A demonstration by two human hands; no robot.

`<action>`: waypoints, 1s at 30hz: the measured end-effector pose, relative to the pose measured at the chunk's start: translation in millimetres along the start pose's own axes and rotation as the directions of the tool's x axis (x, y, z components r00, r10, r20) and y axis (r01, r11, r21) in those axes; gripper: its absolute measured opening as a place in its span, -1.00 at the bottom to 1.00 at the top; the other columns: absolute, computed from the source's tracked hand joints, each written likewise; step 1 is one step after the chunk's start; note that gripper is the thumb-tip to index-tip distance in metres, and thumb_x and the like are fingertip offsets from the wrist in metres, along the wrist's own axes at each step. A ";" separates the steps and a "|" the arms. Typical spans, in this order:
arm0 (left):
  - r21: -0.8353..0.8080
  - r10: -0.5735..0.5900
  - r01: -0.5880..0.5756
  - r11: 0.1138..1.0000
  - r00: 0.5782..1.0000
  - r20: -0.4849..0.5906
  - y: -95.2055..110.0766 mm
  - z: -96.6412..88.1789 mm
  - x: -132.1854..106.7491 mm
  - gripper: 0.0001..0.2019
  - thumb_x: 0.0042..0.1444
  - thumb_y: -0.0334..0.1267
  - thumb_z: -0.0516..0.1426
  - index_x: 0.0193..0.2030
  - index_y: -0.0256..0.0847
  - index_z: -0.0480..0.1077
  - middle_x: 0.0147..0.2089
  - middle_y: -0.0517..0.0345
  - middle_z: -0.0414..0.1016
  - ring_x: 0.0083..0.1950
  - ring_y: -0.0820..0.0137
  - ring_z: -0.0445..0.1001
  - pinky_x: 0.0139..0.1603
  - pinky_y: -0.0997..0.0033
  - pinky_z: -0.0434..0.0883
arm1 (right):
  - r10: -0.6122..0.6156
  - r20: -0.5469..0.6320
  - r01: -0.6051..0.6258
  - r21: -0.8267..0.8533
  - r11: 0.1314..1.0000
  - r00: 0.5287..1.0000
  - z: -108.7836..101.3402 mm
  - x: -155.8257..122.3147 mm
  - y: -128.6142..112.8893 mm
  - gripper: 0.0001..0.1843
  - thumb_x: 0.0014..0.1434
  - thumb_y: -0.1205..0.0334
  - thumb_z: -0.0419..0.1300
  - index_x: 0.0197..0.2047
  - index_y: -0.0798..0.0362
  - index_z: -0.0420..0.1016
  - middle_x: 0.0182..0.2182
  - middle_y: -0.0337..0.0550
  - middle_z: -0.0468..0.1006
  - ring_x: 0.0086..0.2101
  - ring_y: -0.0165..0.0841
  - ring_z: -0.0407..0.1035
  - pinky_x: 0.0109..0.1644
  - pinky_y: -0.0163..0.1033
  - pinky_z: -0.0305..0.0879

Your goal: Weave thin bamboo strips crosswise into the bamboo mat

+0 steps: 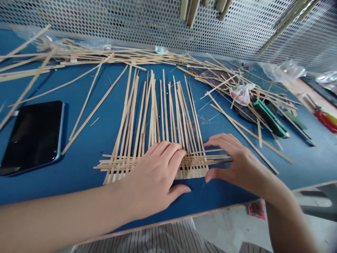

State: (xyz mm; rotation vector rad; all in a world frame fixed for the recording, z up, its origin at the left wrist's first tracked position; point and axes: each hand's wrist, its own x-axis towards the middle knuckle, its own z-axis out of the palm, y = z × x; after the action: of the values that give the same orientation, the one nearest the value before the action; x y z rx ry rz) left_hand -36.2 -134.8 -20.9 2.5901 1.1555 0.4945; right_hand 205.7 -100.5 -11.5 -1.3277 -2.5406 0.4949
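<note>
Thin bamboo strips are partly woven into a mat near the front of the blue table. Its upright strips fan away from me, and several cross strips run through their near ends. My left hand lies flat over the middle of the weave, thumb spread to the right, hiding part of it. At the mat's right edge, my right hand curves around the protruding ends of the cross strips. Its thumb and fingers are apart, with the fingertips beside the outermost upright strips.
A black-screened tablet or phone lies at left. Loose strips pile along the back, below a perforated metal panel. On the right are a green-and-black cutter, crumpled plastic and red-handled pliers.
</note>
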 end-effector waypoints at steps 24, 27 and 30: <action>-0.133 -0.144 0.152 0.979 0.987 0.072 17.8 7.1 25.3 -0.63 0.08 -0.23 0.15 0.00 -0.28 0.21 -0.04 0.01 0.31 -0.01 0.18 0.28 -0.02 0.10 0.34 | -0.099 0.040 0.099 -0.005 0.995 0.994 -0.8 2.5 -2.2 -0.52 -0.01 -0.11 0.29 -0.23 0.12 0.31 -0.29 -0.13 0.38 -0.20 -0.24 0.17 -0.03 -0.08 0.14; -0.119 -0.151 0.157 0.980 0.987 0.059 17.4 7.1 26.3 -0.58 0.05 -0.22 0.17 0.03 -0.27 0.19 -0.01 0.03 0.30 0.02 0.21 0.28 0.02 0.13 0.32 | -0.097 0.049 0.098 -0.020 0.995 0.994 -1.9 0.2 -3.9 -0.52 0.02 -0.11 0.26 -0.19 0.10 0.31 -0.23 -0.11 0.37 -0.16 -0.21 0.18 0.00 -0.06 0.13; -0.077 -0.166 0.168 0.983 0.986 0.034 18.8 7.5 27.5 -0.58 0.03 -0.24 0.18 0.01 -0.30 0.21 -0.04 0.02 0.32 0.00 0.22 0.30 0.02 0.14 0.33 | -0.096 0.051 0.098 -0.040 0.994 0.994 -4.9 -1.6 -8.4 -0.52 0.06 -0.12 0.22 -0.14 0.09 0.31 -0.15 -0.09 0.35 -0.14 -0.21 0.17 0.01 -0.04 0.12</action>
State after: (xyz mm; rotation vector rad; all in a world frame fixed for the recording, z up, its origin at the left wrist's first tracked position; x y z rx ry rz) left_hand -3.4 -126.9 -15.3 2.3991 1.3029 0.4572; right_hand 202.1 -105.4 -3.7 -1.2133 -2.6549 0.4627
